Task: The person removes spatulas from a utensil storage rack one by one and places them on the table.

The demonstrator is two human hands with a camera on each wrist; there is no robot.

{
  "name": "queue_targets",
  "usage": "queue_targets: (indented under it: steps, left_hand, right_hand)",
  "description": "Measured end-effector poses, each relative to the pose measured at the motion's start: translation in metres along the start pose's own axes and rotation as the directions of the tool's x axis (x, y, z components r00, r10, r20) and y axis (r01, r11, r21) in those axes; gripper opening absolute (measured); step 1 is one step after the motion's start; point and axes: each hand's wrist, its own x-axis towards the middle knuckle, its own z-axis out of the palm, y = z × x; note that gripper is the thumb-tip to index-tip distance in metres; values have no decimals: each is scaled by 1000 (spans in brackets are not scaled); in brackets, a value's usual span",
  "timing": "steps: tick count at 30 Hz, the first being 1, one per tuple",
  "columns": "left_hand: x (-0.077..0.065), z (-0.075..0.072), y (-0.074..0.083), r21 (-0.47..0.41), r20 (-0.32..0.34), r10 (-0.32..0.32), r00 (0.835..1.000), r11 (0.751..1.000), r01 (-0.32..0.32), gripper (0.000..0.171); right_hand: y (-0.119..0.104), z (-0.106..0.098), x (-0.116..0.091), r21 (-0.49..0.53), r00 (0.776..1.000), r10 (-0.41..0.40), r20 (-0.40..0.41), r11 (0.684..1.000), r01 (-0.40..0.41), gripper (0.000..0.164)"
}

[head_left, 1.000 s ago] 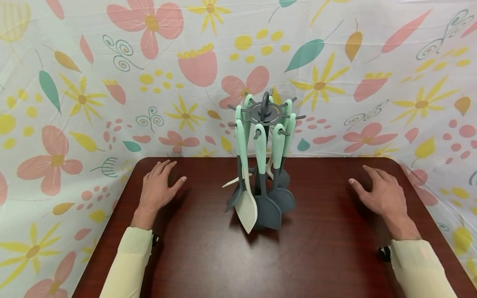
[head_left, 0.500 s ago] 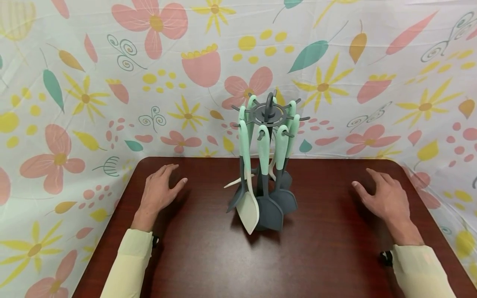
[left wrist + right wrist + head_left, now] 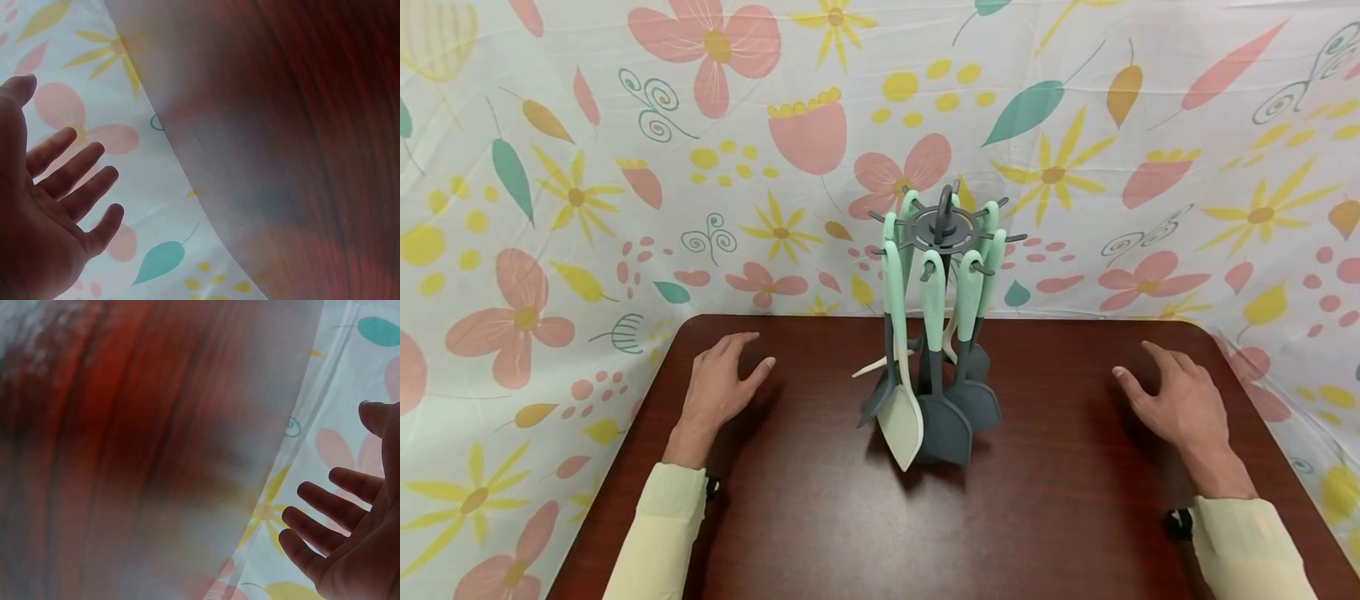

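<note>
In the head view a dark grey rotating utensil stand (image 3: 946, 227) rises from the table, several mint-handled kitchen tools hanging from its hooks. At its front hang a cream-bladed turner (image 3: 901, 425) and a dark grey turner (image 3: 945, 429); a dark grey ladle-like head (image 3: 973, 404) is to their right. My left hand (image 3: 718, 383) is over the left side of the table, fingers relaxed, holding nothing. Over the right side my right hand (image 3: 1180, 404) is likewise relaxed, thumb apart from the fingers. Both hands are well apart from the stand. The wrist views show both palms bare.
A dark reddish-brown table (image 3: 850, 533) with rounded far corners bears the stand. Behind and beside it hangs a white cloth (image 3: 715, 142) printed with flowers and leaves. Cream sleeves and dark wrist straps show on both arms.
The head view has shifted slightly, so the stand and right hand appear a little further right. Both hands keep the same pose, and the utensils hang as before.
</note>
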Motion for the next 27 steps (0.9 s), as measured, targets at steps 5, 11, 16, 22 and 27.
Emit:
queue_targets:
  steps: [5,11,16,22,27]
  left_hand:
    - [-2,0,2,-16,-23,9,1000,1000,-9,55]
    - [-4,-7,11,-43,-51,50,997,998,-52,51]
    - [-4,-13,23,-66,-93,104,990,992,-110,47]
    - [-6,-20,46,-90,-156,173,972,978,-189,43]
    - [-9,-28,69,-124,-179,231,956,959,-255,41]
  right_hand:
    - [-2,-2,-1,3,1000,-4,3,1000,4,79]
    - [-9,-8,-2,14,999,-33,-15,999,33,74]
    - [-24,-18,-3,45,995,-69,-65,996,72,68]
    - [-53,-32,-6,81,987,-115,-108,989,124,63]
    - [-78,-43,-9,99,976,-166,-139,979,181,59]
